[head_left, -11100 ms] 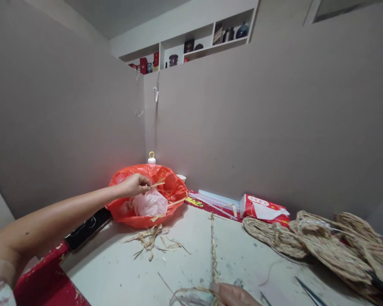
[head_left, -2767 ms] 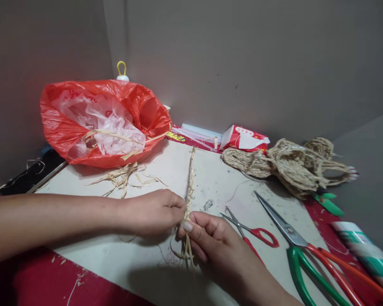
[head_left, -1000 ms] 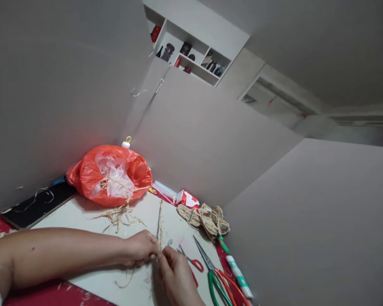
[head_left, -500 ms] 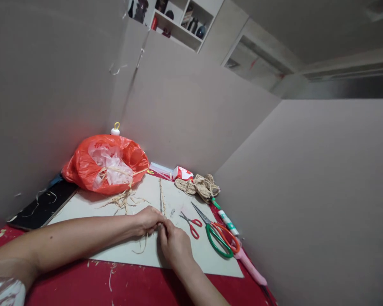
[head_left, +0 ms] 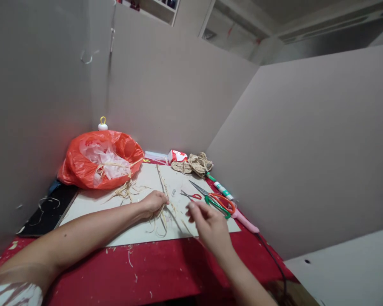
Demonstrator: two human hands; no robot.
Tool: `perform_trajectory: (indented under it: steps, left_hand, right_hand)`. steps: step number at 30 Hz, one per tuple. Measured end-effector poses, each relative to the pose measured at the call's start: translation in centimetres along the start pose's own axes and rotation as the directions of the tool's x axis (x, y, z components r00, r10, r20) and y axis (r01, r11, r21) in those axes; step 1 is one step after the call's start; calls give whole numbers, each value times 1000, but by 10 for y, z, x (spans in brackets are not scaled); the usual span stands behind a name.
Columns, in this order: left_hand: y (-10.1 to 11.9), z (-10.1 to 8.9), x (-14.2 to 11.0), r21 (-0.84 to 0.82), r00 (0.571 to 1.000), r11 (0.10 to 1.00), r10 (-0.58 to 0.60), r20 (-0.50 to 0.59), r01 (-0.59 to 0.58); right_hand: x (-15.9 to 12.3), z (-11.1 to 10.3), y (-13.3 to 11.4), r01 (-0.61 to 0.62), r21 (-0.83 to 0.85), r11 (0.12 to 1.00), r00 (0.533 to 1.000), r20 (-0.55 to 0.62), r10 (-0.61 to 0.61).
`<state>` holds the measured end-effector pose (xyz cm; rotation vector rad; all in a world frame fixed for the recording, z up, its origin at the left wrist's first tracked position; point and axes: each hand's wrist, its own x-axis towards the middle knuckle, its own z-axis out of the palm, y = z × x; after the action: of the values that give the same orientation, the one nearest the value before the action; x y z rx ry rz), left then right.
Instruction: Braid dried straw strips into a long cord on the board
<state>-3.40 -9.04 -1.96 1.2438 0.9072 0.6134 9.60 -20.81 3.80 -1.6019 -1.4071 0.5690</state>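
Observation:
A thin braid (head_left: pixel 161 176) of pale straw-like fibre lies lengthwise on the white board (head_left: pixel 121 236). Its near end is pinched in my left hand (head_left: pixel 155 202), and loose strands (head_left: pixel 161 223) hang below the fingers. My right hand (head_left: pixel 209 223) is raised to the right, apart from the left, thumb and fingertips drawn together; what they hold, if anything, I cannot make out. A pale strand (head_left: pixel 187 227) runs from near the left hand towards the right wrist. Just beyond my right hand are small red-handled scissors (head_left: pixel 195 196), partly covered by it, and large scissors (head_left: pixel 221 204) with green and orange handles.
A red plastic bag (head_left: pixel 73 159) stands at the back left, with loose fibres (head_left: pixel 124 191) before it. Coiled cord (head_left: pixel 199 165), a red-and-white box (head_left: pixel 178 156), a white-green tube (head_left: pixel 223 191) and a pink-handled tool (head_left: pixel 247 222) line the right side. Grey partitions (head_left: pixel 166 93) enclose the table.
My right hand has moved away from the left, to the right, and now covers part of the small scissors. The left hand keeps the braid. The view has shifted slightly.

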Motion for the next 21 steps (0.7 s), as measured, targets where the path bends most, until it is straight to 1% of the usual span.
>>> perform_trajectory:
  steps: [1, 2, 3, 5, 6, 9, 11, 13, 15, 16, 18, 19, 20, 21]
  left_hand:
    - [0, 0, 0, 5, 1000, 1000, 10, 11, -10]
    - [1, 0, 1, 10, 1000, 1000, 21, 20, -21]
    - [1, 0, 1, 14, 999, 999, 33, 29, -33]
    - [1, 0, 1, 22, 997, 998, 61, 51, -62]
    - [0, 0, 2, 26, 995, 997, 76, 62, -78]
    - [-2, 0, 2, 45, 991, 992, 117, 71, -121]
    - [-4, 0, 2, 66, 989, 988, 138, 45, -141]
    - [-5, -1, 3, 91, 988, 984, 149, 36, -152]
    - [-4, -2, 4, 118, 987, 980, 157, 46, -162]
    - [-3, -4, 4, 135, 986, 977, 161, 51, -167]
    - [2, -7, 4, 174, 983, 968, 175, 47, -180]
    - [5, -8, 4, 197, 982, 962, 182, 42, -187]
    - [8, -10, 3, 221, 981, 956, 188, 40, -192]
    - [11, -11, 2, 246, 981, 949, 191, 41, -195]
  right_hand:
    - [14, -1, 4, -43, 32, 999, 998, -35, 44]
    - [27, 1, 8, -74, 57, 996, 997, -27, 75]
    - [39, 6, 13, -110, 82, 991, 994, 8, 110]
    - [55, 21, 21, -189, 126, 974, 976, 136, 171]
    - [60, 29, 24, -231, 143, 962, 957, 215, 198]
    - [66, 46, 30, -348, 157, 924, 873, 414, 258]
    - [68, 46, 34, -402, 153, 903, 818, 502, 280]
    - [73, 41, 38, -453, 150, 879, 759, 582, 291]
    - [80, 34, 41, -514, 154, 844, 680, 673, 291]
    - [83, 31, 44, -549, 159, 821, 633, 720, 284]
    - [88, 29, 48, -617, 183, 765, 547, 799, 250]
    - [89, 29, 50, -647, 205, 735, 518, 825, 226]
    - [90, 29, 53, -671, 234, 704, 503, 841, 199]
    - [90, 30, 55, -689, 270, 673, 501, 848, 172]
